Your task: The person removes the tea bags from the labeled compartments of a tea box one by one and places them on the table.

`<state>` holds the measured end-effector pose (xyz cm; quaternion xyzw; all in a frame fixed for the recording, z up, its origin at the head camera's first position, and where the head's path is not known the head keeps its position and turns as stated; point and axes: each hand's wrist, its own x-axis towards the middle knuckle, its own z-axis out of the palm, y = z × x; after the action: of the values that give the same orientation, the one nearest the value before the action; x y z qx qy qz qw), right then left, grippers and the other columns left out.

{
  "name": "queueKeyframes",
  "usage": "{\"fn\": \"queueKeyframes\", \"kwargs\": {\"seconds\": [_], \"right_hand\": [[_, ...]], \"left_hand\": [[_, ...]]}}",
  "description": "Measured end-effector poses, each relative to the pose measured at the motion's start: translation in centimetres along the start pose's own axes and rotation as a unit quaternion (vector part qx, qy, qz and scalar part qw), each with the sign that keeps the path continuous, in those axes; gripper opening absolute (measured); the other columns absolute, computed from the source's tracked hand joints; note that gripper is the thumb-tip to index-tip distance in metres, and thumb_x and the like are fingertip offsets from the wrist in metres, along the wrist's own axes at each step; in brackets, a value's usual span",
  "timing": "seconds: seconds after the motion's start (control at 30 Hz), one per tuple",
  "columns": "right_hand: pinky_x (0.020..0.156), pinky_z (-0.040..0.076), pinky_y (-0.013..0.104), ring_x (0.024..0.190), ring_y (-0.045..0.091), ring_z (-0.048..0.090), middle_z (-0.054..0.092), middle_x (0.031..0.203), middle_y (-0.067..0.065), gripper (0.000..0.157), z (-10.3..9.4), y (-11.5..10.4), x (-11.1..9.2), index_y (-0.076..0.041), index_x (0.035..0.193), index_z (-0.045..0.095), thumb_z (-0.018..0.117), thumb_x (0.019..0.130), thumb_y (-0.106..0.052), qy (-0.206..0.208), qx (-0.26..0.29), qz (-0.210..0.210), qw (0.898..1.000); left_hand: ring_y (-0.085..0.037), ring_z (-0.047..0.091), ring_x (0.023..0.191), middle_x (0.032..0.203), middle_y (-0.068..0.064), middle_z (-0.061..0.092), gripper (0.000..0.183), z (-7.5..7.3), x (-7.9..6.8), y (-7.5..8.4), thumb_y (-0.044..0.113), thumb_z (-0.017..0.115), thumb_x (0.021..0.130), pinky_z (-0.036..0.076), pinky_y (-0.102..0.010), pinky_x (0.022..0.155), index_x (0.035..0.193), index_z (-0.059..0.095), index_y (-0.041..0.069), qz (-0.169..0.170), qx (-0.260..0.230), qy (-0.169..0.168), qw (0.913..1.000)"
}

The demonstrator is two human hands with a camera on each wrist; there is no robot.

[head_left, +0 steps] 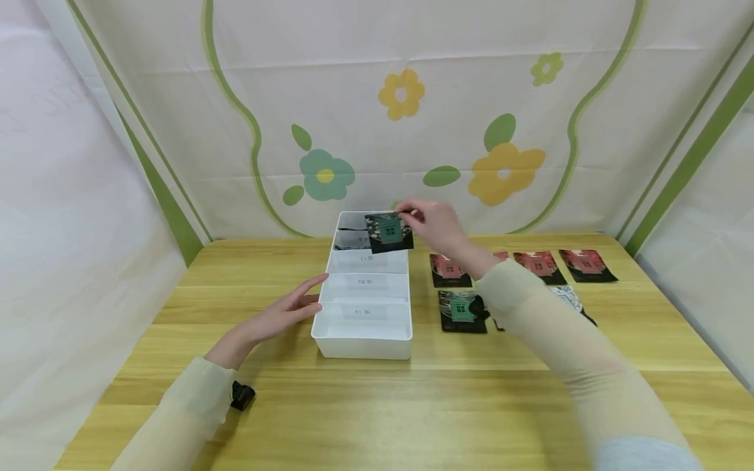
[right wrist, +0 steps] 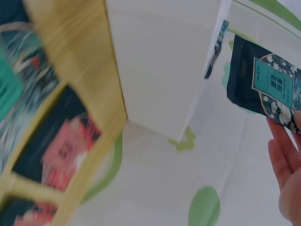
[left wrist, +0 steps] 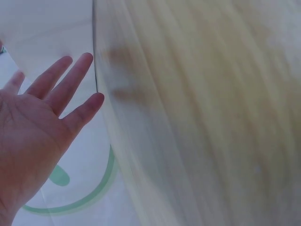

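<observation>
My right hand (head_left: 438,226) pinches a black tea packet with a green label (head_left: 390,232) by its upper corner, above the back part of a white box (head_left: 365,348). Tea lettering shows on the label in the right wrist view. Dividers with small printed labels split the box into several compartments. Dark packet edges (head_left: 352,248) show in the rear compartments, partly covered by the held packet. At the box's left side is my left hand (head_left: 283,317), fingers spread and fairly straight, with fingertips right at the wall.
Right of the box lie several red-and-black packets (head_left: 588,265) in a back row. Nearer, a green-labelled packet (head_left: 462,311) and a pale-patterned packet (head_left: 565,296) lie partly behind the right sleeve. A flower-printed cloth (head_left: 400,150) hangs behind the wooden table (head_left: 353,418).
</observation>
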<state>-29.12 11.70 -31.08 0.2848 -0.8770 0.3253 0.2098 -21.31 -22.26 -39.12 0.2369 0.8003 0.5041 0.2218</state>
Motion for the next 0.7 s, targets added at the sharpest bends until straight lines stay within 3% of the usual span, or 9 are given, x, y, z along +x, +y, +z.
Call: {"fn": "queueKeyframes", "kwargs": {"seconds": [0.43,0.53,0.7], "right_hand": [[0.07,0.053,0.036,0.08,0.025,0.067,0.068,0.104,0.014,0.017,-6.8,3.4,-5.1,-0.001,0.111,0.067,0.062,0.095,-0.004,-0.017,0.022,0.056,0.998],[0.063,0.052,0.029,0.078,0.021,0.066,0.068,0.105,0.014,0.019,-8.1,4.2,-6.9,-0.002,0.113,0.067,0.062,0.095,-0.004,-0.01,0.024,0.072,0.997],[0.044,0.043,0.025,0.059,0.009,0.058,0.068,0.099,0.015,0.02,-10.5,5.6,-10.1,-0.006,0.115,0.068,0.061,0.097,-0.011,0.009,0.031,0.118,0.992]], "left_hand": [[-0.036,0.029,0.139,0.158,-0.014,0.017,0.062,-0.1,0.0,-0.2,0.03,0.048,0.104,0.023,-0.058,0.109,0.157,0.015,0.028,0.003,0.003,0.001,1.0],[-0.036,0.031,0.139,0.157,-0.015,0.02,0.062,-0.1,0.0,-0.3,0.031,0.048,0.104,0.024,-0.058,0.108,0.157,0.015,0.029,-0.001,0.002,0.0,1.0],[-0.037,0.03,0.139,0.158,-0.014,0.016,0.063,-0.1,-0.1,-0.3,0.031,0.049,0.104,0.024,-0.058,0.108,0.157,0.015,0.03,-0.004,0.003,0.0,1.0]]}}
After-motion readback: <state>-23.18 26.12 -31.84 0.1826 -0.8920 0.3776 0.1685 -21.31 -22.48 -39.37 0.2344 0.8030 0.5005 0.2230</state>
